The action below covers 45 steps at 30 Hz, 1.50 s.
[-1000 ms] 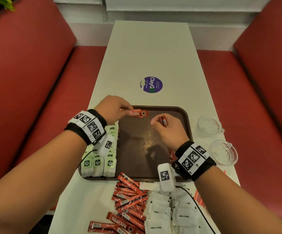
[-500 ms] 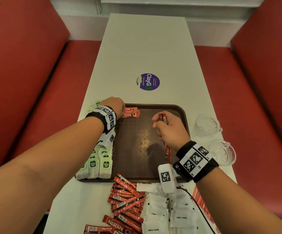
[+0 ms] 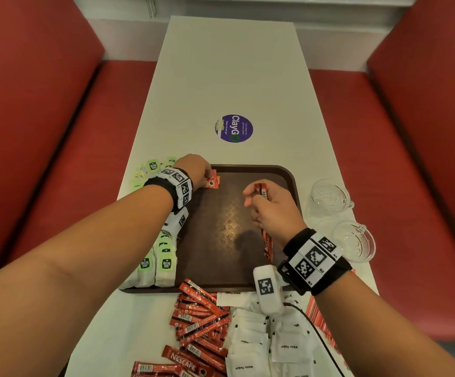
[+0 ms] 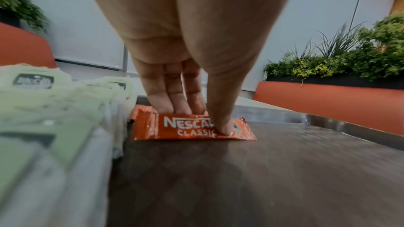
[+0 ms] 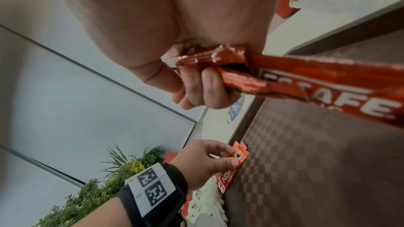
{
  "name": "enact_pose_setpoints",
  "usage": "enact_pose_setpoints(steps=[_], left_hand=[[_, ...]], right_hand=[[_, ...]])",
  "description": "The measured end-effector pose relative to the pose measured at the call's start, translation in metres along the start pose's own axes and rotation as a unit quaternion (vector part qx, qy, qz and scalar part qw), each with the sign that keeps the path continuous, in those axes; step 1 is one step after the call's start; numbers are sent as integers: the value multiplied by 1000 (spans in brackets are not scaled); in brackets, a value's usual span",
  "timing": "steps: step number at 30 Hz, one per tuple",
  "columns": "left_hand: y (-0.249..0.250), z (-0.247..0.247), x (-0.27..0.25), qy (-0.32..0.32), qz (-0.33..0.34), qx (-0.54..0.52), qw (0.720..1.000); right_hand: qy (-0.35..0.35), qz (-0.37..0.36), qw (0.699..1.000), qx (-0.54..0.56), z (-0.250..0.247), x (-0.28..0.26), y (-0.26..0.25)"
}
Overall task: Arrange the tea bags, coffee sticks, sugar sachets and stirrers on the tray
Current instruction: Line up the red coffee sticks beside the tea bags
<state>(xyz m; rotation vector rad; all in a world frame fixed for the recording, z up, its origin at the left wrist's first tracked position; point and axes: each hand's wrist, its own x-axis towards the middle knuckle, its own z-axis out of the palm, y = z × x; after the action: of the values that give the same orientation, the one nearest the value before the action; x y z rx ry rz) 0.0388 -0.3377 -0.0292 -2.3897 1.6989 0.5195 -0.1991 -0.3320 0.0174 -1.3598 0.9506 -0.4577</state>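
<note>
A brown tray point(image 3: 220, 268) lies on the white table. My left hand point(image 3: 196, 170) is at its far left corner and pinches a red Nescafe coffee stick point(image 3: 213, 182) that lies flat on the tray point(image 4: 284, 170). Thumb and fingertips point(image 4: 225, 127) rest on the stick point(image 4: 188, 127), and another stick shows just behind it. My right hand point(image 3: 272, 210) hovers over the tray's right side, gripping several coffee sticks point(image 3: 267, 246) in its fist point(image 5: 196, 84). Green tea bags point(image 3: 161, 265) line the tray's left side.
Loose coffee sticks point(image 3: 201, 319) and white sugar sachets point(image 3: 253, 338) are heaped on the table in front of the tray. Red-striped stirrers point(image 3: 317, 314) lie at the right. Two glass cups point(image 3: 329, 197) stand right of the tray, and more tea bags point(image 3: 150, 167) sit beyond its left corner.
My left hand has carried its coffee stick leftward to the tray's far left corner and laid it down flat. The right hand has stayed nearly still with its bundle.
</note>
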Motion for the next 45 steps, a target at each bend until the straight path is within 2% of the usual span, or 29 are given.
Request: enact_pose_setpoints(steps=[5,8,10,12,13,15,18,20,22,25,27,29,30,32,34,41,45], left_hand=[[-4,2,-3,-1,-3,-8,1000],[-3,-1,-11,30,3,-43,999],[2,-6,-22,76,29,-87,993],[12,-14,-42,101,83,-173,976],[19,-19,-56,84,116,-212,967],[32,-24,-84,-7,172,-238,956],[47,-13,-109,-115,208,-265,934],[54,-1,-117,-124,206,-321,916],[55,6,-120,-90,193,-349,913],[49,9,-122,-61,167,-328,928],[41,8,-123,-58,155,-271,948],[32,4,-124,-43,146,-237,959],[27,1,-125,-30,142,-240,960],[21,-5,-127,-4,145,-252,957],[19,-11,-129,9,155,-249,956],[17,-15,-128,65,183,-231,953],[17,-12,-126,89,165,-245,951]], right_hand=[[-10,11,998,68,0,-2,-5],[-11,9,993,116,2,-2,-9],[-12,1,989,151,4,-1,-11],[-12,-7,984,179,4,1,-13],[-10,-11,982,186,4,2,-15],[-7,-22,979,201,4,2,-18],[-12,-35,970,242,9,0,-23],[-25,-36,962,271,14,-3,-25],[-38,-43,960,275,18,-6,-28],[-23,-75,971,224,16,-7,-32],[2,-94,981,168,10,-5,-33],[24,-104,992,74,3,-4,-33],[29,-117,993,-8,0,-4,-31],[11,-137,973,-183,-2,-4,-23],[-33,-141,949,-278,0,-4,-15],[-89,-145,923,-345,15,-1,-8],[-65,-136,944,-294,21,0,-2]])
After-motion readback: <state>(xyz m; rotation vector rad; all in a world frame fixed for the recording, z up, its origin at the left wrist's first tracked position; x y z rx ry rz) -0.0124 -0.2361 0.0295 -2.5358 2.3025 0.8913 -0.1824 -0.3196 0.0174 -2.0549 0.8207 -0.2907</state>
